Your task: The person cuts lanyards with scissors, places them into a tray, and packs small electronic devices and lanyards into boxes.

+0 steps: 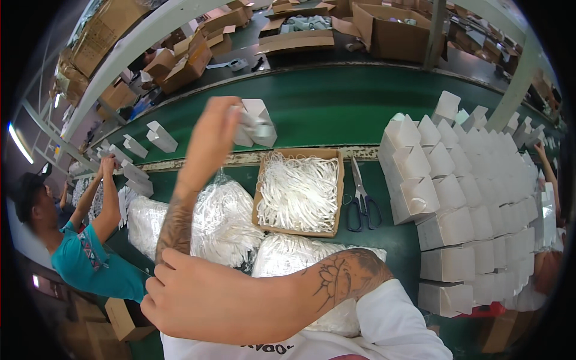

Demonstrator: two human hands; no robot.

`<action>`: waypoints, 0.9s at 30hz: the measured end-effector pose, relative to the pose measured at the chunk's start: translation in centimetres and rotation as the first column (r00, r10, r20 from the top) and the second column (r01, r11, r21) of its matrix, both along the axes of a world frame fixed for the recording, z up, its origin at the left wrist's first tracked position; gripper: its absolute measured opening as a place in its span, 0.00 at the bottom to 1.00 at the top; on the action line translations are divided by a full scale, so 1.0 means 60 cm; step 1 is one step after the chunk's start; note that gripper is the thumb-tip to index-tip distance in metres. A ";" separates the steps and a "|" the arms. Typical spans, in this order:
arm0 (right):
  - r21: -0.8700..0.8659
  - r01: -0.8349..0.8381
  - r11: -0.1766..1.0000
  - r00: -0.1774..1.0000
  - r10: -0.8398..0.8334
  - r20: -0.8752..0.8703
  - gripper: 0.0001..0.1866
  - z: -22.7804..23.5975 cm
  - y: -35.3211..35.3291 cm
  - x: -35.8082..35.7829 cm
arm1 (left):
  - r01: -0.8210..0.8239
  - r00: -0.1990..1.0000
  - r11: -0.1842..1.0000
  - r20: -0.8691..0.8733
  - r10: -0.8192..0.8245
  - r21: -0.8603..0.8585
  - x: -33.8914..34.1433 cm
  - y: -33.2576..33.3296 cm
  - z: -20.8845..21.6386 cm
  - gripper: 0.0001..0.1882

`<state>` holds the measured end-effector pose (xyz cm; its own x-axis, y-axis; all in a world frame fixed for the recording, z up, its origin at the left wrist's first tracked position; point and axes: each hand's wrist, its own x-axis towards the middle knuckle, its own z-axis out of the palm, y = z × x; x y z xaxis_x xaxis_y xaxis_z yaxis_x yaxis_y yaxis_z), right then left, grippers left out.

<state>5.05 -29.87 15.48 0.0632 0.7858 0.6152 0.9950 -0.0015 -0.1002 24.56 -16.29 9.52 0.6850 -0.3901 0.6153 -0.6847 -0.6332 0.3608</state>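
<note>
My left hand (219, 120), somewhat blurred, reaches out over the green belt with its fingers closed round a small white box (242, 135). Right beside that box stands another white box (257, 114) with its flap up and a pale item at its front. My right arm crosses in front of my body. Its hand (174, 291) is closed over my tattooed left forearm near the elbow, fingers curled. Below the boxes lies a shallow cardboard tray (257, 213) full of loose white cords (298, 192). Scissors (361, 201) with dark handles lie right of the tray.
Clear bags of white cords (225, 219) cover the near table. Open white boxes (462, 198) are stacked in rows at the right. More boxes (161, 137) stand along the belt at the left, where a person in teal (96, 252) works. Cartons (390, 33) fill the far shelf.
</note>
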 end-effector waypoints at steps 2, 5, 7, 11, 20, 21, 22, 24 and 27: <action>0.001 0.022 1.000 1.000 -0.022 0.014 0.10 -0.005 0.005 0.001 | -0.148 0.986 0.988 0.085 0.144 0.048 0.016 0.065 0.020 0.10; 0.015 0.036 0.999 0.999 -0.036 0.023 0.11 -0.012 0.014 0.006 | -0.212 0.976 0.976 0.047 0.214 -0.048 0.050 0.123 -0.003 0.11; 0.022 0.059 0.998 0.998 -0.060 0.022 0.11 -0.015 0.015 0.008 | -0.214 0.975 0.940 -0.116 0.190 -0.265 0.076 0.127 -0.024 0.11; -0.004 0.058 0.998 0.998 -0.058 -0.001 0.10 -0.018 0.022 0.005 | -0.204 0.978 0.967 0.003 0.207 -0.151 0.129 0.129 -0.060 0.11; 0.033 0.135 0.990 0.990 -0.134 -0.036 0.09 -0.037 0.049 0.005 | -0.336 0.942 0.942 -0.035 0.335 -0.010 0.153 0.130 -0.141 0.12; 0.057 0.133 0.989 0.991 -0.132 -0.029 0.09 -0.042 0.055 0.004 | -0.368 0.929 0.929 -0.035 0.370 0.051 0.148 0.139 -0.141 0.10; 0.044 0.155 0.987 0.987 -0.154 -0.041 0.09 -0.044 0.050 0.003 | -0.401 0.913 0.909 -0.031 0.407 0.113 0.141 0.142 -0.140 0.09; 0.096 0.191 0.977 0.981 -0.193 0.010 0.05 -0.043 0.044 0.001 | -0.379 0.926 0.923 0.026 0.378 0.069 0.131 0.130 -0.152 0.08; 0.100 0.175 0.979 0.985 -0.175 -0.009 0.04 -0.054 0.056 0.000 | -0.290 0.929 0.956 0.228 0.290 -0.034 0.119 0.097 -0.133 0.07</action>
